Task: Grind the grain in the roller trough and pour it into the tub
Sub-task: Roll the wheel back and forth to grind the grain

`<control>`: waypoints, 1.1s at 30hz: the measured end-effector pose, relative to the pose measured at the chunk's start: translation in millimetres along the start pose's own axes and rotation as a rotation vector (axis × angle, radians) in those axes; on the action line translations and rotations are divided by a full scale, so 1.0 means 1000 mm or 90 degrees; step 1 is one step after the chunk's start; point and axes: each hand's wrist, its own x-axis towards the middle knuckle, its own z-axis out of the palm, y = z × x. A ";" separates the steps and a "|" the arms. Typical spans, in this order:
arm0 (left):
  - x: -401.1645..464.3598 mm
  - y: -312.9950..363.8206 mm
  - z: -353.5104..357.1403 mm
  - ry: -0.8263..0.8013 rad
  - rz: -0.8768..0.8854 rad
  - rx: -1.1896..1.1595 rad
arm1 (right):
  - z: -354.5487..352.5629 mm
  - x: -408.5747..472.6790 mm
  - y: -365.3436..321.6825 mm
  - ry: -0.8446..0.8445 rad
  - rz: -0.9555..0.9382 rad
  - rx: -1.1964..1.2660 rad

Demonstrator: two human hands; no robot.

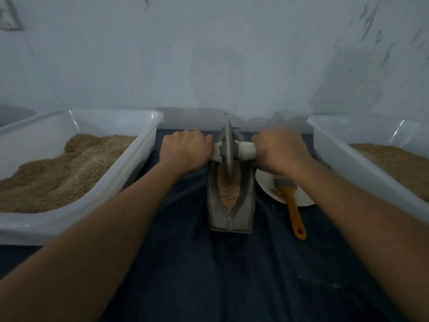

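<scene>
A grey metal roller trough [231, 219] lies lengthwise on the dark cloth in the middle, with tan grain [228, 194] in its groove. A metal roller wheel [228, 152] stands upright in the far part of the groove. Its white-wrapped axle handle [247, 151] sticks out on both sides. My left hand [185, 151] grips the left end of the handle and my right hand [279, 152] grips the right end. A white plastic tub [130, 163] heaped with tan ground grain stands to the left. Another white tub [336, 159] with grain stands to the right.
A white plate [267, 182] lies just right of the trough, under my right forearm. A brush with an orange handle [293, 210] rests on it, handle pointing toward me. A pale wall rises close behind. Dark cloth [220, 275] covers the table in front.
</scene>
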 end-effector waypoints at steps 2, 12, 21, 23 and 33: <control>-0.027 0.001 -0.004 0.101 0.084 0.038 | -0.001 -0.039 -0.015 0.130 0.026 -0.040; -0.059 0.008 -0.008 0.272 0.071 0.077 | 0.009 -0.056 -0.013 0.256 0.012 -0.027; 0.057 0.004 -0.006 -0.094 -0.040 -0.022 | 0.030 0.036 0.027 -0.172 0.003 0.171; 0.050 0.005 -0.008 -0.078 -0.040 -0.021 | 0.026 0.031 0.024 -0.172 0.013 0.163; -0.074 0.006 -0.014 0.202 0.055 -0.029 | -0.004 -0.076 -0.017 0.262 -0.010 -0.037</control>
